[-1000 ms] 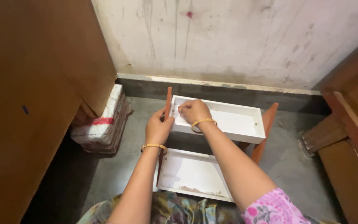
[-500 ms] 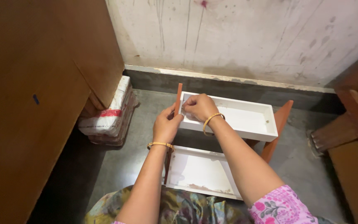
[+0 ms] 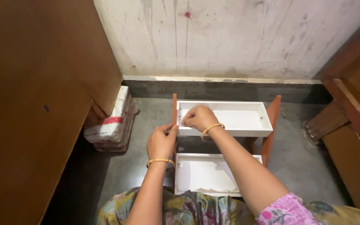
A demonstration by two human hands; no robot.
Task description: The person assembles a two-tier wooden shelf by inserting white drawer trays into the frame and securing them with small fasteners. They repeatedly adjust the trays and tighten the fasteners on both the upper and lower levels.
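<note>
Two-tier rack (image 3: 267, 125) is standing on the floor (image 3: 146, 125) before the wall (image 3: 238, 37); upper tray (image 3: 238, 118) is sitting behind lower tray (image 3: 205, 173); stacked bundle (image 3: 113, 123) is lying left.

The left hand (image 3: 161, 141) has slid down the orange side panel (image 3: 174, 109).

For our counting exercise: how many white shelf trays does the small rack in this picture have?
2. The upper white tray sits between the orange side panels, under the right hand. The lower white tray is nearer the person, below the left hand. Any further tray underneath would be hidden.
</note>
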